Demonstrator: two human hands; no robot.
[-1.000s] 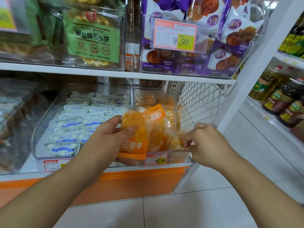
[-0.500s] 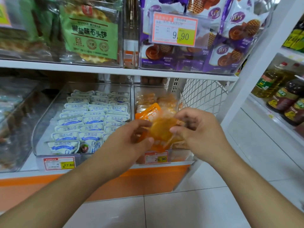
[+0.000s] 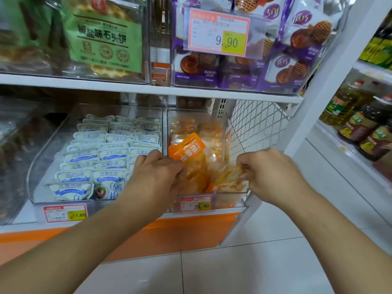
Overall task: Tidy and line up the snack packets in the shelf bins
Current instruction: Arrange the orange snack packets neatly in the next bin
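A clear bin (image 3: 230, 201) on the lower shelf holds several orange dried-fruit packets. My left hand (image 3: 158, 177) grips an upright orange packet (image 3: 187, 148) at the bin's left side. My right hand (image 3: 269, 174) pinches the edge of another clear and orange packet (image 3: 228, 177) at the front right of the same bin. More orange packets (image 3: 197, 126) lie further back. The clear bin on the left (image 3: 42, 166) holds rows of white and blue packets (image 3: 89, 155).
A white wire mesh panel (image 3: 254, 126) closes the shelf's right end. The upper shelf carries bins of green biscuit bags (image 3: 104, 37) and purple waffle bags (image 3: 297, 39). Price tags (image 3: 196, 204) hang on the bin fronts. Oil bottles (image 3: 360, 124) stand on the neighbouring shelf at right.
Both hands held one orange packet together above the bin. Now they have parted: the left sets a packet upright at the bin's left, the right has dropped to a packet at the front right.
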